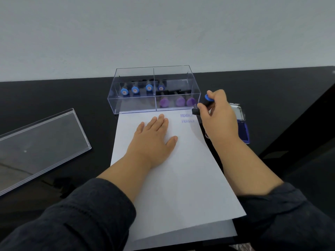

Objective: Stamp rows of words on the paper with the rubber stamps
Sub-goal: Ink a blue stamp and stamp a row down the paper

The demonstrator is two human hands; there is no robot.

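Blue-capped, the rubber stamp [206, 103] sat gripped in the right hand [217, 113] at the paper's [181, 178] far right corner, touching the upper FRAGILE print [186, 115]; the left hand [154, 140] lay flat on the sheet.

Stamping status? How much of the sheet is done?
Early. Done: two FRAGILE prints stacked at the top right of the paper. In hand: the right hand grips a blue-topped stamp at the paper's top right edge, beside the ink pad; the left hand presses flat on the sheet. Left: the rest of the sheet is blank, and the other stamps sit in the clear box.
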